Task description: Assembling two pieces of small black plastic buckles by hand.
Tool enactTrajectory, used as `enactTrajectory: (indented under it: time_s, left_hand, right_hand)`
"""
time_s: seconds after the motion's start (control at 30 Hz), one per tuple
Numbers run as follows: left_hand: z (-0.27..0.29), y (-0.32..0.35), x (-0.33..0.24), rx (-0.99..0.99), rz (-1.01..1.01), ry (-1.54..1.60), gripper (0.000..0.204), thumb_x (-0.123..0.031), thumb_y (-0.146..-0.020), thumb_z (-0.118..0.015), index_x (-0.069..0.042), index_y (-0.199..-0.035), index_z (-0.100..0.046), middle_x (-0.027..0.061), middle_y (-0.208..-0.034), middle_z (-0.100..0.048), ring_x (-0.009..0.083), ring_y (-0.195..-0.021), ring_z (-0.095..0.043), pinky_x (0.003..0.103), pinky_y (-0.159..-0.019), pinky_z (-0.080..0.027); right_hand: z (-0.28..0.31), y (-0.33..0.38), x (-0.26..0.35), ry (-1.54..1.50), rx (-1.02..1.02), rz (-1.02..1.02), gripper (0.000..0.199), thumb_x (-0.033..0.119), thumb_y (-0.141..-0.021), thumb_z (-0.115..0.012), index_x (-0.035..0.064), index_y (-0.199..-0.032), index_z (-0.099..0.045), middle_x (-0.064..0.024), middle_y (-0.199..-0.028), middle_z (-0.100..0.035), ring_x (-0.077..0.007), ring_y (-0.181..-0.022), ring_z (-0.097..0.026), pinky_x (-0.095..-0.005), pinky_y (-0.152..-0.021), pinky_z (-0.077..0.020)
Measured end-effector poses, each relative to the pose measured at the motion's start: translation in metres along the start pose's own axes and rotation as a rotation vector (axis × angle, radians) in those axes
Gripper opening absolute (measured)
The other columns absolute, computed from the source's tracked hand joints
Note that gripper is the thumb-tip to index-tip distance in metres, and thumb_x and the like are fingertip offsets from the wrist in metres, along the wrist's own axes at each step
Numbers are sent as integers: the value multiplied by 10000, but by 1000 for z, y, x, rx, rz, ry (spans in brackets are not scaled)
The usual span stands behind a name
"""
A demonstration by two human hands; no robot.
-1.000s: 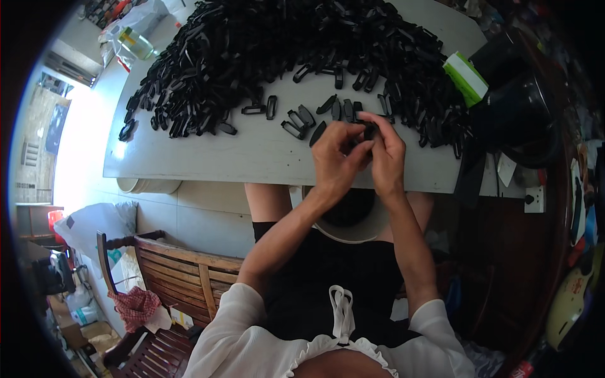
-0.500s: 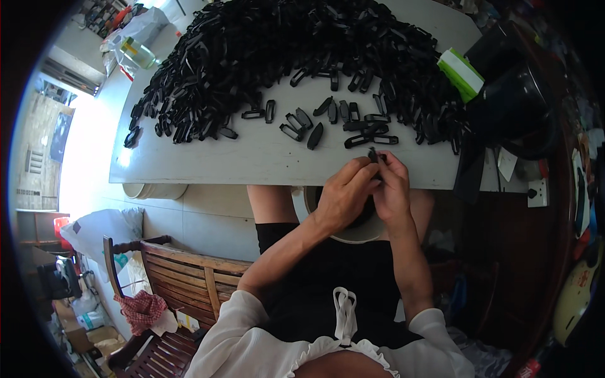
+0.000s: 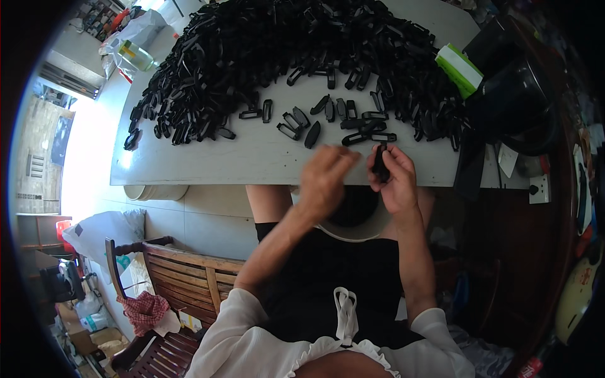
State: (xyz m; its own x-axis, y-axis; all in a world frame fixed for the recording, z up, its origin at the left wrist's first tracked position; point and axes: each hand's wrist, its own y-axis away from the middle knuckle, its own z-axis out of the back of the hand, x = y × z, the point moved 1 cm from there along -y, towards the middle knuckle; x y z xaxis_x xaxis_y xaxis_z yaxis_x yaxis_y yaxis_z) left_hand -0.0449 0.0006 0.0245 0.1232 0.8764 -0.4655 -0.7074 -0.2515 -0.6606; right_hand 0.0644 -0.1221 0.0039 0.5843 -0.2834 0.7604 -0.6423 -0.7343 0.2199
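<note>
In my right hand [image 3: 398,179] I pinch a small oblong black plastic piece [image 3: 380,165], upright between thumb and fingers just over the table's near edge. My left hand [image 3: 322,181] hangs to the left of it, apart from the piece and smeared by motion. Whether its fingers hold anything cannot be made out. Beyond the hands lie several loose black pieces, some like open frames, such as one frame-shaped piece [image 3: 288,131], others solid and leaf-shaped, such as one dark oval piece [image 3: 312,135]. A pale bucket [image 3: 353,237] with a dark inside stands between my legs, below the hands.
A large heap of black plastic pieces [image 3: 208,75] curves across the grey table [image 3: 189,165]. On the right are a green-and-white packet [image 3: 459,70] and a large black container [image 3: 513,104]. A bottle [image 3: 137,55] stands far left. A wooden bench [image 3: 183,271] is at my left.
My hands were together at the black piece. The left has drawn away to the left, while the right keeps the piece, now more plainly in sight.
</note>
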Motion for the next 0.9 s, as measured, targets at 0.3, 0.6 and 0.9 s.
enactTrajectory:
  time_s: [0.3, 0.6, 0.9]
  left_hand:
    - [3, -4, 46, 90, 316, -505, 207, -118, -729, -680, -52, -853, -529, 106, -830, -498, 277, -764, -563, 387, -603, -456]
    - [-1, -4, 54, 49, 510, -351, 282, -102, -764, -665, -73, -1003, -518, 116, -953, -617, 341, -779, -619, 425, -628, -465]
    - [15, -2, 73, 137, 835, 352, 154, -156, -804, -682, -46, -870, -596, 14, -697, -606, 123, -511, -500, 251, -472, -364]
  right_hand:
    - [-9, -17, -1, 260, -14, 49, 208, 31, -784, -552, 12, -989, -579, -32, -705, -562, -97, -531, -512, -200, -423, -380]
    - [-24, -39, -10, 1400, -23, 628, 252, 73, -756, -595, 34, -1005, -600, -142, -784, -645, -289, -702, -633, -350, -631, -483]
    - [-25, -36, -7, 1491, -8, 500, 194, 87, -759, -653, 30, -925, -570, -144, -782, -647, -325, -714, -635, -411, -608, -477]
